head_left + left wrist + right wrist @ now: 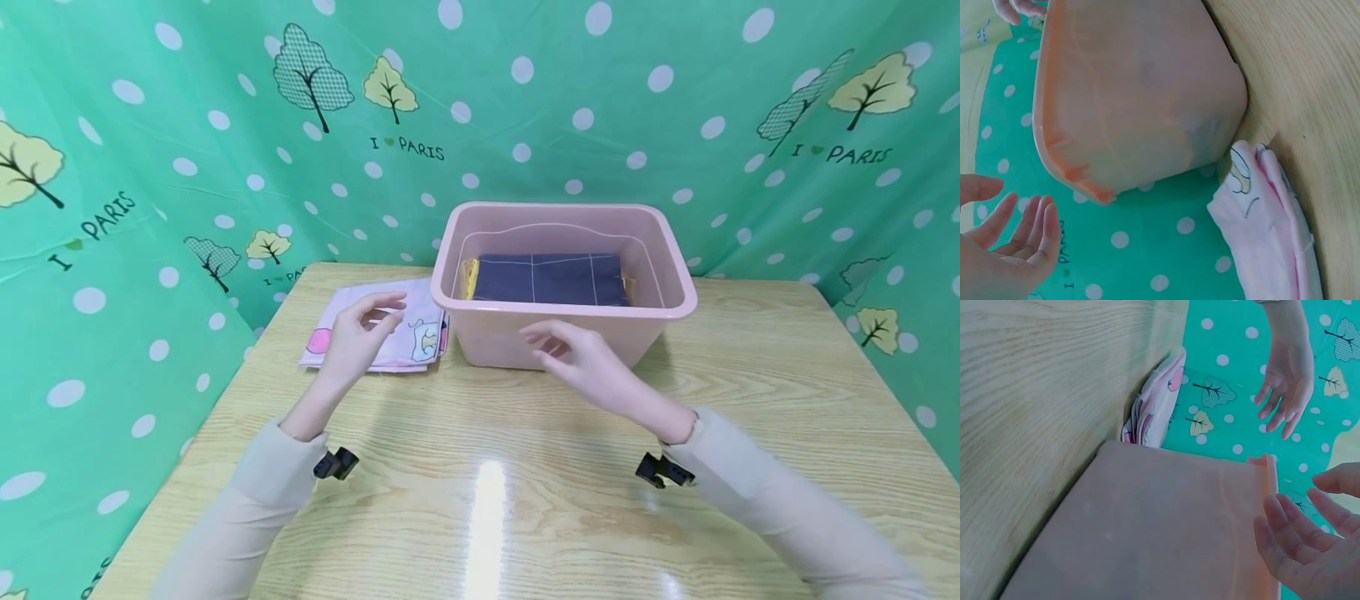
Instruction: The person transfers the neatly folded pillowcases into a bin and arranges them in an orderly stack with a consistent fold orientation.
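In the head view a pink plastic bin (555, 329) stands at the back of the table, with a folded dark blue cloth (551, 279) with white lines inside it. Something yellow (471, 279) shows at the cloth's left end. Left of the bin lies a folded pink printed cloth (382, 292), also seen beside the bin in the left wrist view. Above that pink cloth hovers my left hand (356, 337), fingers loosely bent, holding nothing. My right hand (581, 358) hangs in front of the bin's front wall, its fingers relaxed and holding nothing.
The wooden table (420, 500) extends in front of the bin and to both sides. A green dotted curtain (555, 125) with tree prints hangs behind and at the sides. Small black devices (337, 463) are worn at both wrists.
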A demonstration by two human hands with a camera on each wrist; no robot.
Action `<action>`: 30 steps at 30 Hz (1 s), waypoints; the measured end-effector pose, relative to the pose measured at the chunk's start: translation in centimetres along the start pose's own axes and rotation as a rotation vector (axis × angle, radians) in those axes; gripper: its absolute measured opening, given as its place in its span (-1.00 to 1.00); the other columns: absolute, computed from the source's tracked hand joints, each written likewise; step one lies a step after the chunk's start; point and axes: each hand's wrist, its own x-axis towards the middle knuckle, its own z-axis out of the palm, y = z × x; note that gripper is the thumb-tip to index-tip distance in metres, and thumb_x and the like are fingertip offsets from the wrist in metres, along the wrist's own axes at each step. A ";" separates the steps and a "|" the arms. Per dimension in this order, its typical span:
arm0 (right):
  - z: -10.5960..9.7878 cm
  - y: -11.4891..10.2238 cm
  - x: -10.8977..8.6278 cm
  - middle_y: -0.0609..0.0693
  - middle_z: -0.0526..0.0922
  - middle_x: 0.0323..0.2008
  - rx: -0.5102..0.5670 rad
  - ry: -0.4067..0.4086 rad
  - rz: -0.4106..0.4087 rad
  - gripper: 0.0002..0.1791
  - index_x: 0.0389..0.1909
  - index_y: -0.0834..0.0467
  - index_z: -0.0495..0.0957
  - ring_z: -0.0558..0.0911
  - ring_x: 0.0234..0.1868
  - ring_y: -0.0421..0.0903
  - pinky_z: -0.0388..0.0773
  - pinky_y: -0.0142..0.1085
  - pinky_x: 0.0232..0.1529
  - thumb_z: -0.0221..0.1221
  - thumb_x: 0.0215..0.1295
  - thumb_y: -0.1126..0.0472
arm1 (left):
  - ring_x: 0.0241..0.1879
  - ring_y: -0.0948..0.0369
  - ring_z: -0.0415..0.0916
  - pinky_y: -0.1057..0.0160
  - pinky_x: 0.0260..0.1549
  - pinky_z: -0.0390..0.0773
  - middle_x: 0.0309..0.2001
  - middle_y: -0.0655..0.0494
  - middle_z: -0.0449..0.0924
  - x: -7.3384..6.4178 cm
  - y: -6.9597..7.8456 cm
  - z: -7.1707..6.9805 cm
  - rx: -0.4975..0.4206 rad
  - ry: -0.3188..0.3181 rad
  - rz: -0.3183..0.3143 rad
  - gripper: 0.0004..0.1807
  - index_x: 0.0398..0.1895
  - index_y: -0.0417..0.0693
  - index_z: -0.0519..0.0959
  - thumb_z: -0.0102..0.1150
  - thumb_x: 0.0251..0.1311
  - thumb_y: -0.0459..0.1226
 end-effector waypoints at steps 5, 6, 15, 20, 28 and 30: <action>1.0 0.4 0.3 0.13 0.59 -0.22 0.032 -0.017 0.025 -0.70 -0.07 0.32 0.46 0.56 -0.30 -0.05 0.50 -0.25 -0.23 0.07 0.14 0.42 | -0.32 0.37 0.44 0.49 -0.33 0.46 -0.13 -0.16 0.53 -0.1 -0.9 -0.5 0.008 0.013 -0.044 -0.69 -0.03 -0.24 0.49 -0.02 0.14 -0.39; 1.2 0.5 0.4 0.13 0.59 -0.22 0.041 -0.020 0.030 -0.70 -0.07 0.33 0.45 0.56 -0.30 -0.04 0.50 -0.25 -0.23 0.07 0.14 0.42 | -0.33 0.39 0.44 0.49 -0.34 0.46 -0.13 -0.16 0.53 -0.2 -1.1 -0.6 0.007 0.015 -0.055 -0.69 -0.02 -0.24 0.49 -0.02 0.14 -0.39; 3.0 1.5 1.0 0.14 0.58 -0.22 0.090 -0.060 0.089 -0.69 -0.05 0.29 0.45 0.55 -0.27 -0.05 0.49 -0.22 -0.21 0.06 0.15 0.39 | -0.41 0.48 0.43 0.52 -0.39 0.46 -0.13 -0.22 0.53 -0.5 -2.7 -1.4 0.006 0.050 -0.099 -0.69 -0.04 -0.30 0.48 0.01 0.14 -0.39; 4.2 2.2 1.4 0.14 0.58 -0.23 0.115 -0.081 0.105 -0.69 -0.05 0.30 0.44 0.55 -0.28 -0.04 0.50 -0.26 -0.23 0.06 0.16 0.37 | -0.43 0.50 0.43 0.52 -0.41 0.47 -0.12 -0.21 0.52 -0.6 -4.1 -1.8 0.025 0.069 -0.111 -0.70 -0.05 -0.31 0.48 0.01 0.15 -0.37; 6.4 3.1 2.2 0.17 0.56 -0.23 0.150 -0.097 0.147 -0.68 -0.05 0.31 0.45 0.56 -0.27 -0.01 0.50 -0.30 -0.22 0.04 0.14 0.38 | -0.45 0.51 0.43 0.53 -0.41 0.46 -0.11 -0.28 0.49 -0.8 -5.1 -2.3 0.010 0.077 -0.167 -0.69 -0.04 -0.35 0.46 -0.01 0.17 -0.37; 6.8 3.2 2.4 0.19 0.56 -0.23 0.151 -0.096 0.146 -0.68 -0.06 0.32 0.46 0.56 -0.28 0.00 0.50 -0.31 -0.22 0.04 0.12 0.40 | -0.45 0.51 0.42 0.53 -0.42 0.45 -0.12 -0.29 0.48 -0.8 -5.5 -2.5 0.002 0.080 -0.179 -0.68 -0.03 -0.36 0.46 -0.01 0.18 -0.36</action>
